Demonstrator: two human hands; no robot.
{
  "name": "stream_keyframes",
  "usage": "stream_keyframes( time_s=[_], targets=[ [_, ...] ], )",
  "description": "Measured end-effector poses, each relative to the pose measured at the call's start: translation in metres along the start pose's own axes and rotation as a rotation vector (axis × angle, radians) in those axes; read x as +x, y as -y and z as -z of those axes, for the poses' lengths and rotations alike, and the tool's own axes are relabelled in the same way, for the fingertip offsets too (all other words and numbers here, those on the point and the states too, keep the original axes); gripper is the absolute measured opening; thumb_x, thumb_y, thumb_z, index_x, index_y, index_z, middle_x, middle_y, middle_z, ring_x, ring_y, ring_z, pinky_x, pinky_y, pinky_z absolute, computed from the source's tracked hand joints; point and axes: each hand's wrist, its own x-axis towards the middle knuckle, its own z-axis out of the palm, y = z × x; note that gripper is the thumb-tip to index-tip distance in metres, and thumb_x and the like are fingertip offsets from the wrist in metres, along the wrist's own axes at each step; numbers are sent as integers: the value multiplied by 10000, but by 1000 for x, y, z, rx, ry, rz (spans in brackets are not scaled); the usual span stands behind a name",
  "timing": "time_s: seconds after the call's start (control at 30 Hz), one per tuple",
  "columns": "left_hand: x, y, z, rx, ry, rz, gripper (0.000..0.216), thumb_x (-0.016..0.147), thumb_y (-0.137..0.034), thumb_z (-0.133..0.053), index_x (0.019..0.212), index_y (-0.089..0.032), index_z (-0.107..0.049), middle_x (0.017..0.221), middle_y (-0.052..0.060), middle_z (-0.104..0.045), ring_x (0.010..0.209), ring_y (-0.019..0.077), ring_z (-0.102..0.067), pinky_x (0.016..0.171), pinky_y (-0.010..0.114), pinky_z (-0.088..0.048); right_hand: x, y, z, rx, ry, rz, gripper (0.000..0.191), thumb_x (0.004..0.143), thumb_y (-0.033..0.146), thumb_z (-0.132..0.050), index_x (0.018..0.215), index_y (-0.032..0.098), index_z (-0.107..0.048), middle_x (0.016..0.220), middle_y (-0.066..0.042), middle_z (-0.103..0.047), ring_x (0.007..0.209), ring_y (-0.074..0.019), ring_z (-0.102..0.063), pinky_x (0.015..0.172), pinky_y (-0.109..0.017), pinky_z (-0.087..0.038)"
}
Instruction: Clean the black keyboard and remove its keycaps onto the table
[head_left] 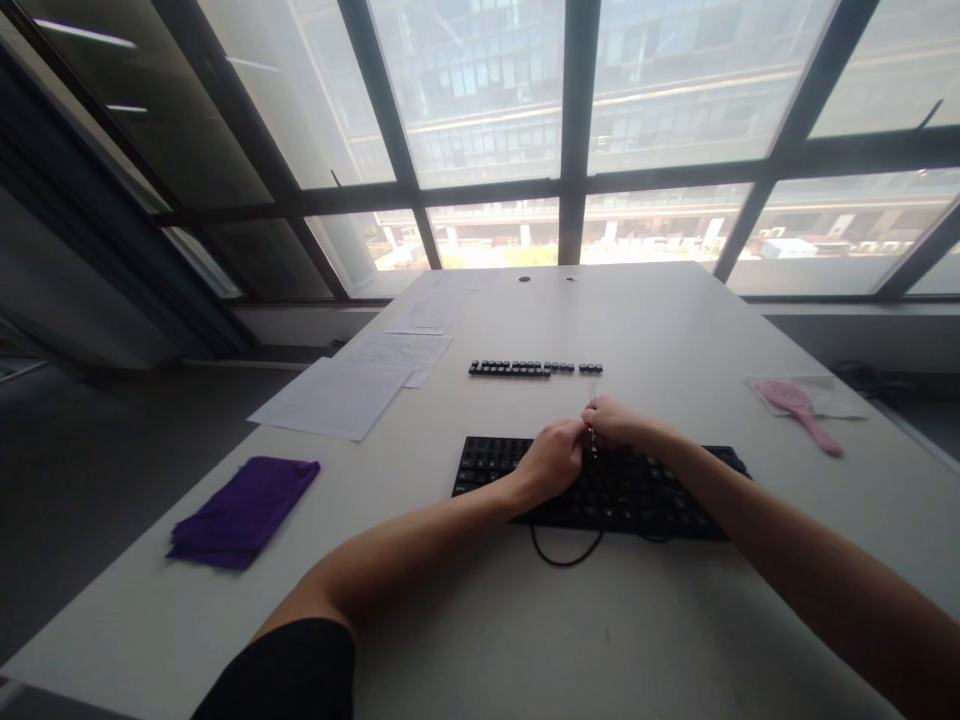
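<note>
A black keyboard (480, 462) lies in front of me on the white table, partly covered by my forearms. My right hand (619, 420) is pinched around a thin wire keycap puller (592, 388), whose wires stick up above the fingers and show again below them, over the keys. Against it, my left hand (553, 458) is closed, its fingertips meeting those of the right; what they grip is hidden. Behind the keyboard, loose black keycaps (510, 369) stand in two short rows, with a few more keycaps (591, 369) at their right end.
A folded purple cloth (244, 510) lies to the left, with sheets of paper (330, 395) beyond it. On the right a pink hairbrush (799, 408) rests partly on a white sheet (840, 398). The keyboard's black cable (566, 563) loops toward me. Windows rise behind the table.
</note>
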Motion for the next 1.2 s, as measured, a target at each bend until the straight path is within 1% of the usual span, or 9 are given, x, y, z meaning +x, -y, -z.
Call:
stream_keyframes(
  time_s=[0.13,0.27,0.37,0.53,0.67,0.8,0.93,1.1,1.2],
  targets=[
    [0,1,-1,4,-8,9,228,858,-66,-423,820,-169,-622,828,59,-668,779,182,-592,743,278,-461,-9,-1,-1,-27,-108,29,212,775,156,-447,586,187,-538,397,-13,-517,345,-135,-446,402,-257,-302],
    [1,2,-2,11,-3,16,220,848,-70,-433,815,-165,-628,816,62,-668,773,185,-593,740,286,-464,-14,-3,2,-142,-192,136,219,819,177,-444,631,172,-557,498,-33,-574,465,-133,-505,487,-255,-315],
    [1,2,-3,21,-4,22,222,844,-72,-436,816,-163,-637,813,65,-671,773,186,-597,746,289,-469,-19,-4,3,-196,-239,184,242,858,191,-417,649,176,-539,538,-34,-571,528,-133,-503,535,-261,-306],
    [1,0,-2,34,-1,24,220,840,-75,-443,816,-163,-644,815,65,-677,773,185,-600,759,287,-477,-40,-7,-7,-229,-434,286,232,897,239,-397,702,198,-515,638,-42,-590,631,-166,-523,608,-275,-318],
    [1,-1,-1,37,8,19,230,843,-69,-437,829,-161,-647,823,63,-681,770,178,-603,757,280,-480,-56,-17,-17,-127,-500,382,238,940,313,-389,767,212,-518,641,-23,-586,642,-181,-548,634,-277,-349],
    [1,-1,-1,51,12,13,235,842,-61,-440,847,-159,-654,834,63,-686,782,177,-610,763,278,-480,-60,-26,-22,13,-552,378,272,963,359,-385,760,221,-501,610,-12,-573,597,-180,-545,609,-278,-371],
    [0,-2,-1,64,3,2,231,847,-62,-454,859,-156,-664,839,66,-690,788,178,-614,767,282,-483,-61,-30,-25,49,-587,388,274,971,373,-397,765,224,-500,615,-13,-588,590,-183,-557,604,-281,-389],
    [-3,-1,3,11,71,-110,124,830,-162,-631,917,-160,-720,891,67,-717,860,192,-633,818,295,-486,-64,-33,-29,26,-619,419,283,979,381,-398,765,225,-497,620,-17,-603,576,-181,-569,596,-281,-397],
    [-2,3,5,-50,118,-97,129,789,-227,-747,903,-169,-761,880,61,-733,836,187,-646,797,288,-488,-66,-34,-30,-1,-633,427,275,983,378,-394,788,223,-510,631,-20,-617,575,-180,-581,602,-281,-401]
  ],
)
